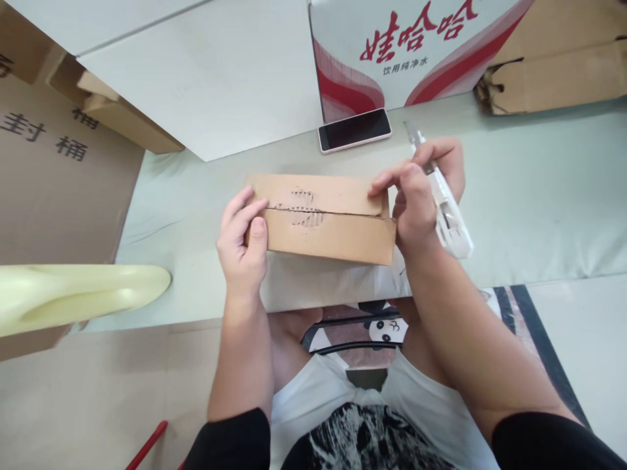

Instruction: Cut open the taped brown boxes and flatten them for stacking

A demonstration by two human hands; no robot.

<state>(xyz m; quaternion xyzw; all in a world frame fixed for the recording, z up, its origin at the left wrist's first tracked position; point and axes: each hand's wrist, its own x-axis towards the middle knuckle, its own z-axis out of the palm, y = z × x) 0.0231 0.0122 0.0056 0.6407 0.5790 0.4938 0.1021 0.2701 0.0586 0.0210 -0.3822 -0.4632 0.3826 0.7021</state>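
1 small cardboard box (333, 236) sits between the left hand (245, 238) and the right hand (424, 196). Good handling here likely means bracing the box firmly on the left, easing the flap (343, 190) gently under the right fingertips, and keeping the knife (456, 228) tip turned outward, clear of skin. The left hand clasps its end, thumb facing the body. The right hand curls around the knife, fingers touching the flap. Just beyond the grip lies a phone (355, 130).

a phone (354, 130) lies just beside a red-and-white carton (406, 81); brown cardboard (59, 183) stands at left
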